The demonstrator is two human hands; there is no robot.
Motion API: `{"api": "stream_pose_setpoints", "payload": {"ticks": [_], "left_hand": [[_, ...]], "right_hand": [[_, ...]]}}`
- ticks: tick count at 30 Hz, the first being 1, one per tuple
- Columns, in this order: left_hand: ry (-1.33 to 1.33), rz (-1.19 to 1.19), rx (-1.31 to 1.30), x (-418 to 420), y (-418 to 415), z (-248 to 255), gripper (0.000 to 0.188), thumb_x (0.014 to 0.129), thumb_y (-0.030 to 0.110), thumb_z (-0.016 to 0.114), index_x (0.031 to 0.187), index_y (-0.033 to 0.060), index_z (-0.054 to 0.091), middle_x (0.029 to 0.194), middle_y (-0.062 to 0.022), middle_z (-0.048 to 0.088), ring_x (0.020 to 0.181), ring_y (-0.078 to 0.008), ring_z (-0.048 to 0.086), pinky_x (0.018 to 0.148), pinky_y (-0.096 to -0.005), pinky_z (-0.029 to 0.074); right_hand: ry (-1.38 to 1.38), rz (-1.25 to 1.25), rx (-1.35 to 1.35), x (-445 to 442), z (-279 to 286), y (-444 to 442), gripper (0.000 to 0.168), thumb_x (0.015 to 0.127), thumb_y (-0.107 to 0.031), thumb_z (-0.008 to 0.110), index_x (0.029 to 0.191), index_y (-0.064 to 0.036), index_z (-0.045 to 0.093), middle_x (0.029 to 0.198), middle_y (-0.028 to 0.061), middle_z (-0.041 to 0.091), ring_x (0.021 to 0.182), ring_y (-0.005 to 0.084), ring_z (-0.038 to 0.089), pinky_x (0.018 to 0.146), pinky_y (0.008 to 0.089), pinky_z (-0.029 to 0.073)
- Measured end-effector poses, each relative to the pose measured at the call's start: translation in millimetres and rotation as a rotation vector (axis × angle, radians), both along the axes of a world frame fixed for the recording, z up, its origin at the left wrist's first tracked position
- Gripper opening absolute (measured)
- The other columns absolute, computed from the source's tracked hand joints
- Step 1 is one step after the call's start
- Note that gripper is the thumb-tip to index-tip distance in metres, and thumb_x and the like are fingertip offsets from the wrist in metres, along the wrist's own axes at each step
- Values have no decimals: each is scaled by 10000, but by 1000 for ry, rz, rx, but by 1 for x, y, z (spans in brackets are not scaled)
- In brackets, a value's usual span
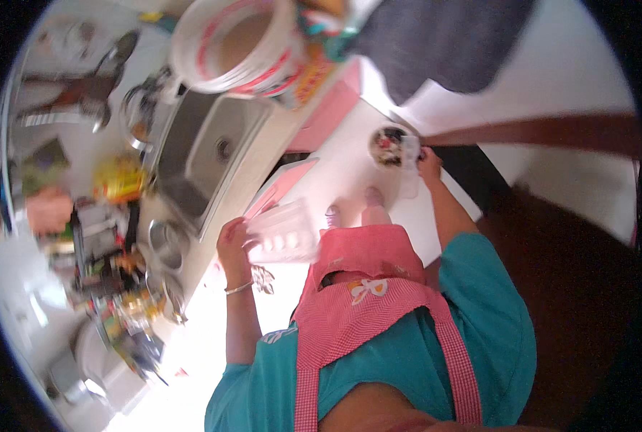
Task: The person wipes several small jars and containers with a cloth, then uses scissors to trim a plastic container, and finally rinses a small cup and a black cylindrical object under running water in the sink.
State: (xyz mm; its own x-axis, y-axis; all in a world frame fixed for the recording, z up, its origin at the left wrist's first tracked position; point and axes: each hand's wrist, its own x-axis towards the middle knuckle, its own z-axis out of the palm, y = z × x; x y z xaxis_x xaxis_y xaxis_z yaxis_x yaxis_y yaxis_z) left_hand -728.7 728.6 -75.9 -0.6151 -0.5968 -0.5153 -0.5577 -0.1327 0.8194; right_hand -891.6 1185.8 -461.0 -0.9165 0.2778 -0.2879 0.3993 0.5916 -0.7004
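Note:
My left hand [232, 244] grips the edge of a translucent plastic tray [286, 218], held low beside the pink apron. Several pale round shapes show in a row along the tray; blur hides whether they are contents or moulded hollows. Out to the right, my right hand [432, 164] is closed on a clear plastic piece [410, 175], perhaps a lid or a pack. Just left of that piece, a round container [387, 147] with mixed dark, red and pale contents appears over the white floor. Whether the clear piece touches it, I cannot tell.
A steel sink [221, 140] is set in the counter at left. Beyond it stand a white bucket [240, 48], a yellow pack [118, 181] and a metal pot [168, 245]. A pink cabinet door [280, 186] juts out open. Dark cloth [445, 43] hangs at the top.

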Motion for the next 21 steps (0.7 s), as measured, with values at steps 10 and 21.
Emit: {"api": "stream_pose_setpoints", "payload": {"ticks": [10, 21], "left_hand": [[246, 229, -67, 21, -6, 41, 282, 967, 111, 625, 1203, -33, 574, 1083, -109, 616, 842, -231, 700, 766, -376, 622], [566, 519, 92, 153, -56, 61, 229, 985, 92, 586, 1198, 5, 587, 1103, -102, 632, 878, -244, 695, 805, -414, 616]], "right_hand": [[-160, 710, 72, -13, -20, 20, 261, 890, 0, 575, 1119, -70, 681, 785, 121, 669, 606, 219, 652, 525, 381, 504], [-720, 1051, -445, 93, 186, -186, 274, 977, -65, 542, 1238, 18, 560, 946, 137, 694, 747, 210, 704, 640, 328, 593]]}}
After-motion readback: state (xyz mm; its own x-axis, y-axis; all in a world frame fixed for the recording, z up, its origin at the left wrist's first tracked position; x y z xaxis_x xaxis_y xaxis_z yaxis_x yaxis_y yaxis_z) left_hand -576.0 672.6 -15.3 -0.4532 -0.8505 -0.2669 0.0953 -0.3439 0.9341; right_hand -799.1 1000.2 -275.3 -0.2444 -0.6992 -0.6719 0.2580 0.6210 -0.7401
